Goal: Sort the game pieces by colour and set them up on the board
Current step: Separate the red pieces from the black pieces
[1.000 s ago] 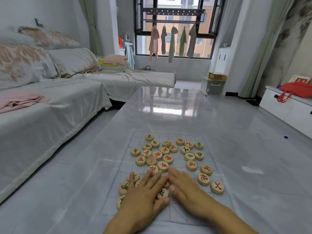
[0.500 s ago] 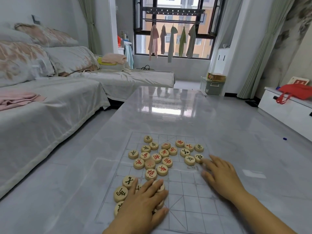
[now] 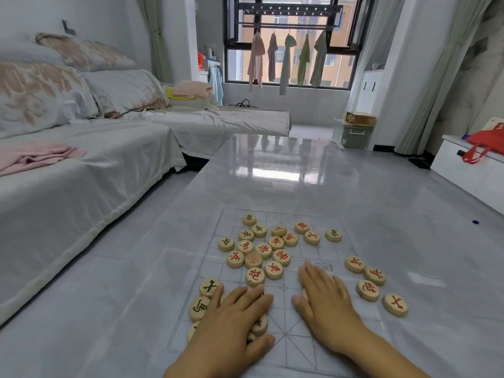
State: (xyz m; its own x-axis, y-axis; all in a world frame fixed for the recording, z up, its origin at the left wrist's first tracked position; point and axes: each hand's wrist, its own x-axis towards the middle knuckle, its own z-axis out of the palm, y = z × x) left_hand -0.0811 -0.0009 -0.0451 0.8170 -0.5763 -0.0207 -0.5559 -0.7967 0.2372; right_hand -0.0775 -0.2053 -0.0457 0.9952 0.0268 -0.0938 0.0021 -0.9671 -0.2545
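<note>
Closest in, the left hand (image 3: 231, 323) lies flat on the near left part of the board (image 3: 289, 341). Its fingers are straight and a bit spread over a bunch of black-lettered pieces (image 3: 208, 287). Only the ones poking out toward the board's left edge are readable. The rest are under the palm, so no idea how many there are. Both forearms get cut off by the bottom of the frame.

The right hand (image 3: 327, 304) is flat too, fingers straight and close together, on the board's near right part. There's a pale sliver by its thumb that might be a piece, can't tell.

Four red-lettered pieces (image 3: 367, 290) sit in a loose group at the board's right edge. The edge is so faint I can't say if they're on it or just off it.

Mid-board is the main cluster (image 3: 263, 251), mostly red, with a few black ones on its left and far side. One disc in there has a mark too faint to read. A lone black piece (image 3: 333, 235) sits toward the board's far right corner.

The board is a see-through sheet, so its grid nearly vanishes into the grey table (image 3: 286, 170).

Left of the board there's a covered sofa (image 3: 81, 186) with a pink cloth (image 3: 35, 156) on it. Way beyond the board, clothes (image 3: 285, 58) hang at a window. Far off to the board's right, a red bag (image 3: 488, 143) is clipped by the frame.
</note>
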